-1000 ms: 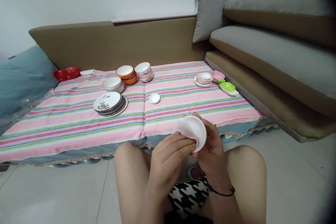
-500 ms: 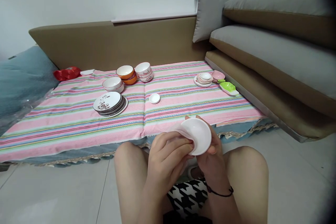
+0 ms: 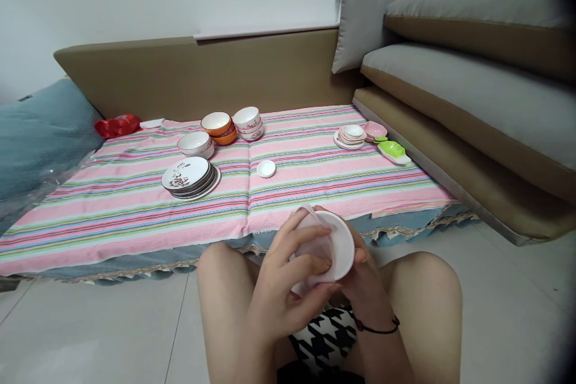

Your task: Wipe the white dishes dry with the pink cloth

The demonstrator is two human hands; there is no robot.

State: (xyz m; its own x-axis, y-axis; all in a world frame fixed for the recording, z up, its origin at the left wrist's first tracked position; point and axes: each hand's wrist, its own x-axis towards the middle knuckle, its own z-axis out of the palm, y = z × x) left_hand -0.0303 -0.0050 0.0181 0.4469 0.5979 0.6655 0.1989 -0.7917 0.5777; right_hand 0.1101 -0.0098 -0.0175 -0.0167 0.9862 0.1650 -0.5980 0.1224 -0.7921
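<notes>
Above my lap, my right hand [image 3: 360,261] is closed round the far side of a small white bowl [image 3: 345,245], which is tilted toward the left. My left hand [image 3: 288,276] is closed on a thin white cloth [image 3: 311,247]. Its fingers press the cloth over the left rim and into the bowl. The right hand's fingers are partly hidden behind the bowl. Ahead of both hands, another small white dish [image 3: 266,168] rests on the striped cloth covering.
Left on the striped covering [image 3: 288,192] are stacked plates [image 3: 185,174], white bowls [image 3: 194,143], orange bowls [image 3: 217,126] and red-patterned bowls [image 3: 247,120]. Right are small stacked dishes [image 3: 350,135], a pink bowl [image 3: 375,129] and a green leaf-shaped dish [image 3: 393,151]. Cushions [image 3: 472,78] rise at the right.
My left hand has turned and spread its fingers more over the cloth, covering more of the bowl's left side. The bowl has shifted slightly left and down. The stacks stay put.
</notes>
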